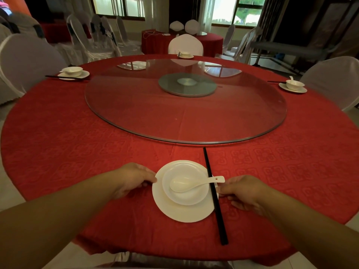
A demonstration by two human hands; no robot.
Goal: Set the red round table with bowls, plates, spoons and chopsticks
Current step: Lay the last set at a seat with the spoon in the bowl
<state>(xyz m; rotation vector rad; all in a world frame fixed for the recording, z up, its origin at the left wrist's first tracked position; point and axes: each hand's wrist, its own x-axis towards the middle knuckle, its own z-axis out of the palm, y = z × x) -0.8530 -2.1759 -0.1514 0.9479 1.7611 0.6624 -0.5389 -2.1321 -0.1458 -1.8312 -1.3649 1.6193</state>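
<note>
Left hand (134,179): I pinch the plate (180,212) rim, fingertips hidden beneath.
Right hand (242,191): opposite rim beside the chopsticks (214,197); I cannot tell its grip.
Spoon (194,184): in the bowl (186,197).

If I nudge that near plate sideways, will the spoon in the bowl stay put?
Probably not reliably. The spoon lies loose in the bowl, its handle sticking out over the rim and across the chopsticks, so a jolt might swing or tip it. Everything looks smooth and glazed, likely slippery. The plate should slide stiffly, though the tablecloth may drag.
</note>
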